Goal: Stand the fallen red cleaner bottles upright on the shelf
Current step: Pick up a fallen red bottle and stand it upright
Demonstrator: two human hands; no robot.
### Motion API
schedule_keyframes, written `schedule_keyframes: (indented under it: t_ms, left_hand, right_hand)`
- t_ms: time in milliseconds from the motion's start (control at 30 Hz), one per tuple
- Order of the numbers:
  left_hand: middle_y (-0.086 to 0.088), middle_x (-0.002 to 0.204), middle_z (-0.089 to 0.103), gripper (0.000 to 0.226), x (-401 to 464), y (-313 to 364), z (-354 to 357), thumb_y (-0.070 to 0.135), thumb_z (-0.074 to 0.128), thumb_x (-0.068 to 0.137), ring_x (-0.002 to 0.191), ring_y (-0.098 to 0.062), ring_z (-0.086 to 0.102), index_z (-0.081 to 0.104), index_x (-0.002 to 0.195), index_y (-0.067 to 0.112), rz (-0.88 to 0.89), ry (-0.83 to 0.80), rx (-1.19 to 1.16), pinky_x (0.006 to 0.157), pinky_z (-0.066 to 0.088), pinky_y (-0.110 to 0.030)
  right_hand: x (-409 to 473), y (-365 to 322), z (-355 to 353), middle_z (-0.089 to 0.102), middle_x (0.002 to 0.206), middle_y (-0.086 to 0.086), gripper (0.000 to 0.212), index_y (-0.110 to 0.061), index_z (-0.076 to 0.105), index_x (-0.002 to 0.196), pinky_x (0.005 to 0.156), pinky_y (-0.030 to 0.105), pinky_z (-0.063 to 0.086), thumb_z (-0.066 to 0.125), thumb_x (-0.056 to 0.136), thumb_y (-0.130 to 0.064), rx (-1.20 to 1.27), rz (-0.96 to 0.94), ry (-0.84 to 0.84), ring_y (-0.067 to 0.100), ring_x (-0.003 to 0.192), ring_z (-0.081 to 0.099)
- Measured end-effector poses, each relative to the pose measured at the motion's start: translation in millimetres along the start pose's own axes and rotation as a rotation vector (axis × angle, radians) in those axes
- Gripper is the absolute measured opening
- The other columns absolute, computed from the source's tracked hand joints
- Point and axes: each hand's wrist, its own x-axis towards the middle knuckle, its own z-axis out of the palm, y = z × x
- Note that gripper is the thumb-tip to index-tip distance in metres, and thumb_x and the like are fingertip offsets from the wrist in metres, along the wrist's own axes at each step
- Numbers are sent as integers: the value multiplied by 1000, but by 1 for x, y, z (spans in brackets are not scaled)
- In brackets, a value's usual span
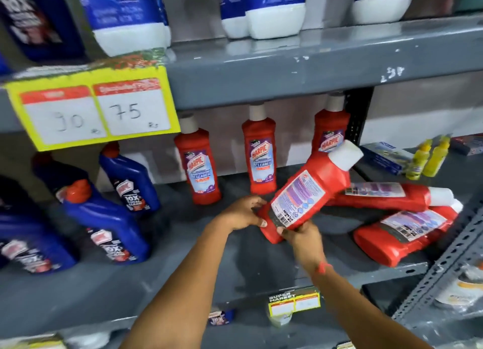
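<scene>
A red cleaner bottle [307, 191] with a white cap is tilted, cap up to the right, its back label facing me. My left hand [243, 212] grips its base from the left and my right hand [300, 236] grips the base from below. Two more red bottles lie on their sides on the grey shelf [209, 244]: one [386, 195] behind the held bottle, one [402, 233] nearer the front right. Three red bottles stand upright along the back: left [200, 163], middle [260, 152], right [330, 129].
Several blue bottles [104, 218] stand on the shelf's left half. A yellow price tag [96, 108] hangs from the upper shelf edge. Two small yellow bottles [428, 157] and a blue box [386, 157] sit at the far right. A perforated metal post [444, 265] borders the right side.
</scene>
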Motion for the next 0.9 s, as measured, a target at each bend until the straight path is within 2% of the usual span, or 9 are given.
schedule_keyframes:
  t_ms: [33, 100, 167, 300, 367, 467, 533, 700, 900]
  left_hand:
    - [-14, 134, 53, 57, -5, -4, -3, -8, 65, 72, 113, -20, 52, 48, 125, 5, -9, 13, 18, 96, 46, -24]
    - [-9, 130, 57, 63, -16, -15, -10, -6, 68, 70, 112, -20, 55, 48, 127, 12, -31, 52, 52, 102, 44, -34]
    - [-7, 126, 60, 63, -27, -27, -16, -4, 70, 67, 106, -17, 57, 50, 125, 14, -42, 107, 82, 99, 46, -33]
    - [3, 110, 52, 60, -53, -48, -25, -3, 69, 71, 97, -14, 49, 48, 126, 9, -68, 269, 77, 87, 40, -23]
    - [3, 112, 53, 59, -61, -58, -31, -2, 69, 72, 96, -15, 50, 48, 125, 9, -89, 307, 43, 87, 42, -26]
    - [-12, 119, 64, 62, -76, -75, -35, 11, 75, 58, 103, -26, 60, 55, 117, 10, -90, 387, 15, 98, 48, -44]
    - [-14, 119, 65, 63, -81, -90, -37, 17, 73, 55, 110, -30, 60, 56, 115, 9, -122, 452, 25, 101, 45, -47]
    - [-10, 127, 59, 55, -87, -87, -36, 3, 67, 73, 117, -24, 54, 49, 124, 9, -121, 552, 60, 93, 37, -22]
    - [-13, 126, 60, 56, -83, -95, -43, 10, 70, 72, 116, -25, 54, 50, 124, 12, -134, 575, 76, 99, 41, -32]
  right_hand:
    - [-1, -3, 4, 69, 95, 9, 34, -8, 64, 98, 90, 43, 51, 72, 66, -1, -28, -6, -33, 22, 89, 62]
    - [-4, -7, 14, 69, 99, 9, 39, -5, 63, 102, 89, 42, 51, 72, 65, -1, -90, -38, -99, 24, 92, 64]
    - [-9, -12, 26, 69, 103, 11, 43, -4, 61, 106, 87, 40, 52, 72, 64, -1, -163, -77, -167, 26, 95, 65]
    - [-20, -28, 49, 69, 106, 11, 40, -3, 62, 107, 74, 20, 43, 68, 68, 2, -285, -154, -311, 13, 91, 59]
    - [-22, -34, 59, 68, 111, 14, 39, -3, 62, 107, 73, 17, 40, 66, 69, 3, -312, -179, -362, 12, 90, 57]
    - [-23, -38, 73, 67, 115, 12, 43, -5, 60, 111, 75, 15, 39, 64, 69, 4, -340, -209, -473, 11, 93, 55]
    - [-23, -38, 82, 67, 115, 12, 44, -7, 60, 111, 80, 20, 42, 62, 69, 5, -337, -222, -524, 12, 95, 56]
    - [-14, -41, 96, 63, 120, 13, 47, -7, 56, 116, 88, 26, 41, 62, 71, 5, -369, -231, -583, 16, 100, 55]
    - [1, -38, 106, 62, 124, 13, 53, -13, 54, 120, 102, 44, 44, 66, 69, -3, -478, -207, -623, 28, 113, 57]
